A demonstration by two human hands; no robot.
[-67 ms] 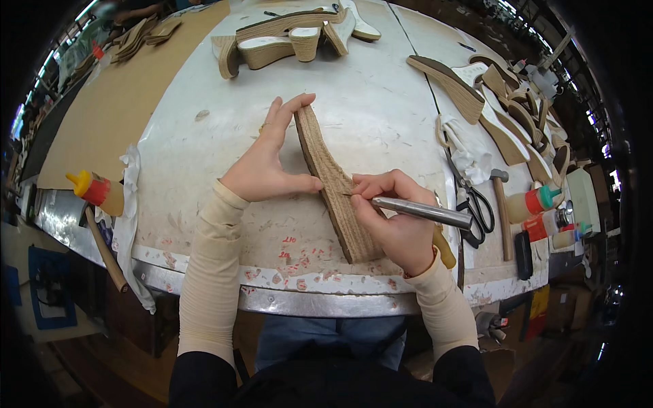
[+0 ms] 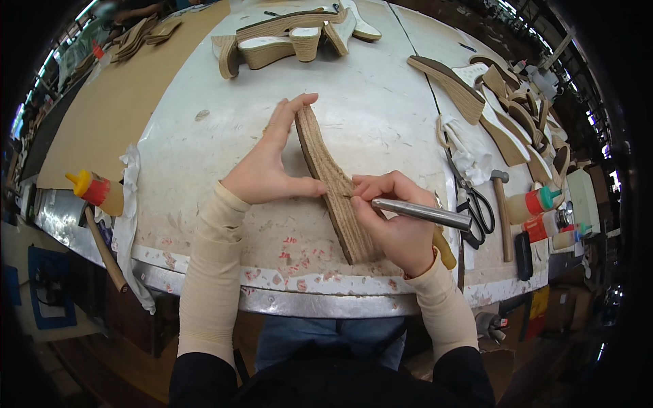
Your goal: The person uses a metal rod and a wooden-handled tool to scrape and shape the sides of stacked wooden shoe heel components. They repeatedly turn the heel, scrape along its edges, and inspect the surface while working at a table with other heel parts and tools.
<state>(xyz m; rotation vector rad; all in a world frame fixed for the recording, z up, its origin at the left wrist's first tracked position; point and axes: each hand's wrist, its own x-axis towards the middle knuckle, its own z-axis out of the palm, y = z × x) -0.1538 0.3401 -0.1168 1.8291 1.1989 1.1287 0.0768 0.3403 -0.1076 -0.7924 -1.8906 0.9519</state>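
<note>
Yellow-capped bottle point(image 2: 103, 194) at far left; next, the left hand point(image 2: 269, 163), spread wide, holds the rope-sided sole point(image 2: 343, 212), fingertips at its far end, thumb mid-side. It lies rope side up on the surface point(image 2: 197, 153). The right hand point(image 2: 400, 221) closes around 1 metal tool point(image 2: 428, 213), tip at the rope. Light, short strokes, clear of that thumb, should work best. Rightmost: scissors point(image 2: 481, 216), hammer point(image 2: 503, 217).

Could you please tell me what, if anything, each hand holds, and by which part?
The left hand holds the braided wedge sole at its narrow end and middle; the right hand grips the metal-handled tool near its tapered front.
</note>
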